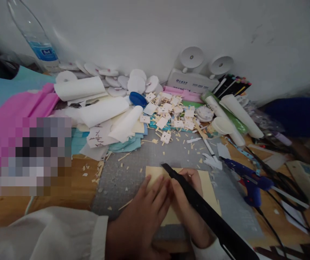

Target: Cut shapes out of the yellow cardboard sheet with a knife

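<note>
Paper [207,186] lay on the mat [155,156] under both hands, far edge toward twelve o'clock. The left hand [147,209] rested flat on it; the right hand [186,208] gripped the knife [206,213], which pointed between ten and eleven o'clock.

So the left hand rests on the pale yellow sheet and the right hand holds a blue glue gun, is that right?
Not quite: in the head view, the right hand holds a black cutter, not a glue gun. The left hand does rest on the pale yellow sheet.
</note>
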{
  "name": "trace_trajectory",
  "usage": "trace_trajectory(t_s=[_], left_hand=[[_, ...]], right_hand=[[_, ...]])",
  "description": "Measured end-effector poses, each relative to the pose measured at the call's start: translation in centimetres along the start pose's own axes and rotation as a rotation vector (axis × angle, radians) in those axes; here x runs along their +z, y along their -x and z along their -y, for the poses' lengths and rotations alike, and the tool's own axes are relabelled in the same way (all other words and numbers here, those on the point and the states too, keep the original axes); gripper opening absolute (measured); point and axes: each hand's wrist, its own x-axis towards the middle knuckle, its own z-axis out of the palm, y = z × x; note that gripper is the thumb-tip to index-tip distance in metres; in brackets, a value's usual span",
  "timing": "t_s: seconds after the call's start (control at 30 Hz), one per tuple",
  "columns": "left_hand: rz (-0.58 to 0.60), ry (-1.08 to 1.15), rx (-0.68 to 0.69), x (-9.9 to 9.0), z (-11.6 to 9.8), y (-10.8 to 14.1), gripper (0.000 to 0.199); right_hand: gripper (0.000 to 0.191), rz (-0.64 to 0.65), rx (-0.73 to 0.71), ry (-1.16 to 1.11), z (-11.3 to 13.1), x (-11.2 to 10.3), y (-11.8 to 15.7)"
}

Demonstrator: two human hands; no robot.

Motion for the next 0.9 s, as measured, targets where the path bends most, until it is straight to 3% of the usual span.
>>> trace_trajectory(t_s=[0.47, 0.9], left_hand=[[-0.017, 0.047, 0.014, -0.1, 0.1, -0.2, 0.095], [0.010, -0.027, 0.001, 0.5, -0.3, -0.1, 0.094]], right_hand=[[0.013, 0.103, -0.032, 0.191, -0.5, -0.3, 0.7], [0.007, 0.087, -0.233, 0.300, -0.8, -0.2, 0.8]])
